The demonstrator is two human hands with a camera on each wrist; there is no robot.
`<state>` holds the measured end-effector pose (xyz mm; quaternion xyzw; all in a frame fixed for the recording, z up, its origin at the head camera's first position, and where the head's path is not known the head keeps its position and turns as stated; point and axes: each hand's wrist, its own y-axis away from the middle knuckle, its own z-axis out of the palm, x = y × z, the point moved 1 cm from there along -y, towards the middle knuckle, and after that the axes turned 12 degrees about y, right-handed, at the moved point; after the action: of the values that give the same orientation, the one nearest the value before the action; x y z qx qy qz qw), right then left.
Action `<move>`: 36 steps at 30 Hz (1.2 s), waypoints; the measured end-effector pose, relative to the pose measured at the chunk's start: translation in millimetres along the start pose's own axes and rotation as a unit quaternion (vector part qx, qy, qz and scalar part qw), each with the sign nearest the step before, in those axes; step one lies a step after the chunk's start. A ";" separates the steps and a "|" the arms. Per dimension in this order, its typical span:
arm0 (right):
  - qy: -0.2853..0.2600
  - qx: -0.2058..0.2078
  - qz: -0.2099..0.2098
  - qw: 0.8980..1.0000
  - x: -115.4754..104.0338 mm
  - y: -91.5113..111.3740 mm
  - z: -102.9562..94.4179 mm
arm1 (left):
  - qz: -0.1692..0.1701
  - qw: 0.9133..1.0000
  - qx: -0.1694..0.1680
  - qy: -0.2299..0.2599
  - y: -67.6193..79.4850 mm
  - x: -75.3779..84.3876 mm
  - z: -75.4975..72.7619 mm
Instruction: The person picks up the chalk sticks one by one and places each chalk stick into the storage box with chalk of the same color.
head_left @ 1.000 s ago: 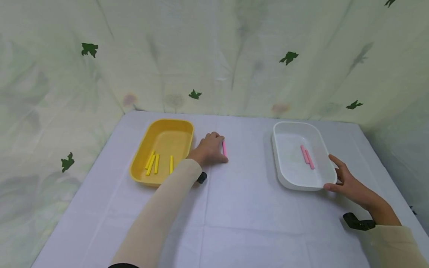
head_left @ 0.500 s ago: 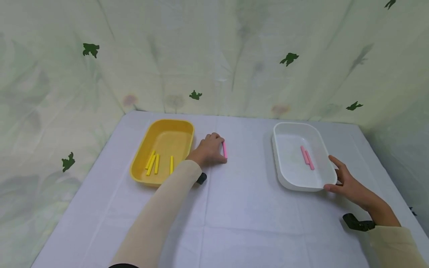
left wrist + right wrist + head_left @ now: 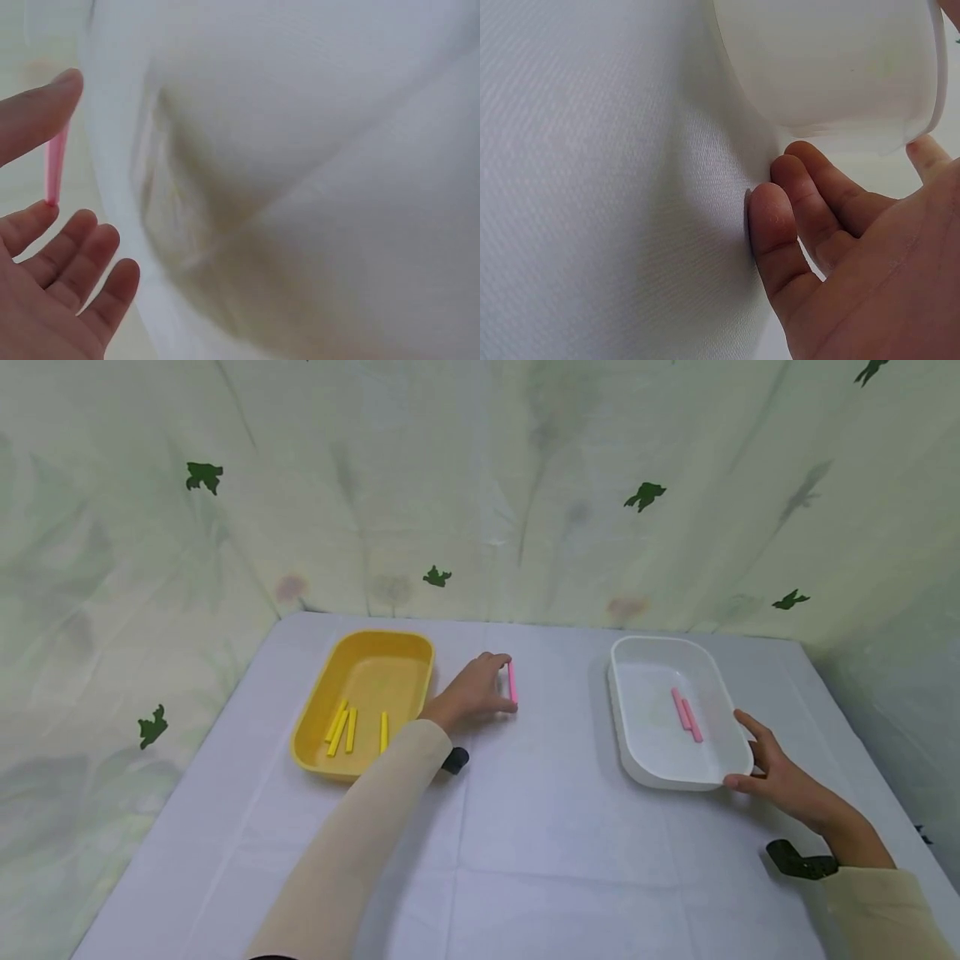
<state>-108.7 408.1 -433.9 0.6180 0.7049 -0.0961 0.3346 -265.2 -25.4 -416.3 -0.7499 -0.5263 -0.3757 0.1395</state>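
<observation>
My left hand (image 3: 472, 689) pinches a thin pink stick (image 3: 513, 683) by its two ends, between thumb and index finger. In the left wrist view the pink stick (image 3: 55, 171) spans the gap between these fingertips, while the other fingers lie loosely spread. At the right, my right hand (image 3: 780, 774) holds the near right corner of a white tray (image 3: 660, 756), thumb at the front and index finger along the side. The right wrist view shows the outside of the white tray (image 3: 832, 67) above the lower fingers. Two pink sticks (image 3: 692, 721) lie inside that tray.
A yellow tray (image 3: 378, 668) with several yellow sticks (image 3: 351, 731) stands left of my left hand. White cloth (image 3: 555, 827) covers the table. Behind its far edge hangs a pale curtain (image 3: 510, 485) with green leaf-like shapes.
My left hand has moved slightly to the right and away from me with the pink stick, which now shows between the fingertips. The right hand and both trays stay in place.
</observation>
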 end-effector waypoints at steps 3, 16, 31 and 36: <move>0.000 0.000 0.003 1.000 -0.6 -0.2 0.1 | 0.014 0.999 0.006 0.036 -3.0 5.3 -2.8; 0.009 0.007 0.005 1.000 2.4 -1.1 0.6 | -0.003 0.986 0.049 0.158 -17.5 20.4 -29.2; -0.003 -0.003 0.001 1.000 -0.3 -0.1 -0.9 | -0.007 0.985 0.029 0.171 -25.7 29.0 -29.0; -0.004 -0.002 0.004 1.000 0.7 -0.5 -0.3 | 0.041 0.985 0.012 0.167 -24.0 47.2 -12.7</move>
<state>-109.2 408.7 -434.3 0.6194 0.7014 -0.0960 0.3395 -284.3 9.0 -378.7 -0.6963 -0.4686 -0.4832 0.2492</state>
